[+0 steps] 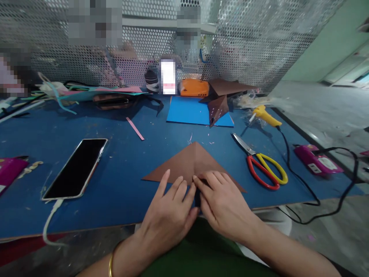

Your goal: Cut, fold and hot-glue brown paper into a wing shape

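A sheet of brown paper (pixel 187 161), folded into a wide triangle, lies on the blue table in front of me with its peak pointing away. My left hand (pixel 174 204) rests on the paper's near edge, left of the middle, with fingers stretched out and spread. At the middle of that same edge, my right hand (pixel 221 196) presses with its index finger while the other fingers curl in; its thumb is low by the edge, partly hidden. A crease runs from the peak toward my fingertips. Scissors (pixel 255 156) with red and yellow handles lie to the right.
A phone (pixel 76 169) with a white cable lies left. Behind the paper are a blue sheet (pixel 187 111), a folded brown paper piece (pixel 218 108) and a pink strip (pixel 135 128). A yellow glue gun (pixel 266 116) and a magenta packet (pixel 317 159) with a black cord are right.
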The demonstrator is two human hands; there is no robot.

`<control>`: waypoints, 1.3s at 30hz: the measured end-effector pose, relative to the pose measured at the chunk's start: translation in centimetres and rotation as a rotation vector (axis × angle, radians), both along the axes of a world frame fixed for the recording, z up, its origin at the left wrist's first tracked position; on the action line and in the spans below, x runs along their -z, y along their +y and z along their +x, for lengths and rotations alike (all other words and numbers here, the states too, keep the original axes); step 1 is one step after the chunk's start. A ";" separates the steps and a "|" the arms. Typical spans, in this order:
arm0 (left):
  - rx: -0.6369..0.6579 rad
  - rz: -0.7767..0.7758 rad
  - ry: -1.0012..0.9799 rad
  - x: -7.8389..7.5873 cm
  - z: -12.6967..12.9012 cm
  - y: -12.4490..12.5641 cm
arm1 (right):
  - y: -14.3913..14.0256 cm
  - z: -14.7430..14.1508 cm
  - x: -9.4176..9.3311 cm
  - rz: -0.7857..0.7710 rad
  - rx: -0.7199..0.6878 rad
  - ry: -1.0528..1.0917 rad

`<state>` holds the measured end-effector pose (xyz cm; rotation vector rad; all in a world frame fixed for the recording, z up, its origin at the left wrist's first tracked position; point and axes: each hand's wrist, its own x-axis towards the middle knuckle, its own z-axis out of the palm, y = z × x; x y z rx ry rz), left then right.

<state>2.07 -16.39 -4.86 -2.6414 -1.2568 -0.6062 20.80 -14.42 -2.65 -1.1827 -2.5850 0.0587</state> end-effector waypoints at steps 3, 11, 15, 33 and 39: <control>-0.014 -0.015 -0.001 0.0 0.1 0.0 | 2.7 -0.3 0.3 0.053 0.056 -0.108; -0.019 -0.008 0.009 -0.2 0.2 0.0 | 8.8 -0.3 0.0 0.087 0.106 -0.177; -0.023 -0.004 0.013 -0.2 0.2 -0.1 | 4.5 0.4 0.3 0.081 0.045 -0.160; -0.003 0.033 0.204 0.2 -0.1 -1.5 | 9.1 1.0 0.4 -0.175 0.462 0.142; 0.021 -0.084 0.037 -0.7 -0.6 -1.3 | 9.6 -0.5 0.7 -0.253 0.515 0.183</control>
